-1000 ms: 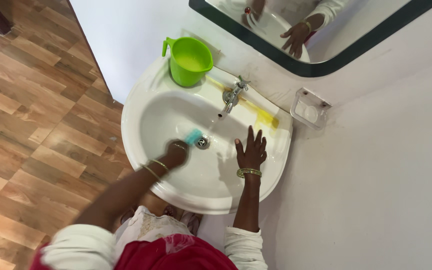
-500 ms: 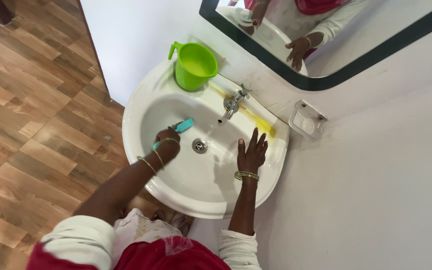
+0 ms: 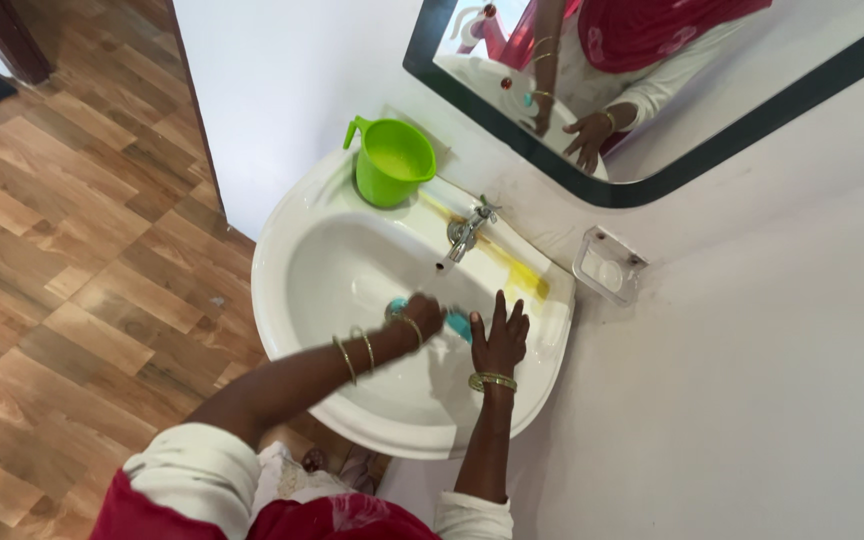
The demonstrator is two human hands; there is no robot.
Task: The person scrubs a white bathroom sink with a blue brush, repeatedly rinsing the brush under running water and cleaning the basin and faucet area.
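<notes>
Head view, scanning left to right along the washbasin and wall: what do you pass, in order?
Wooden floor → green mug on the basin rim → left hand gripping a teal brush → tap → right hand flat on the basin → clear soap holder on the wall.

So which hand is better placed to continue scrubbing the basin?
The left hand: it grips the teal brush inside the white sink. The right hand lies flat on the basin.
</notes>
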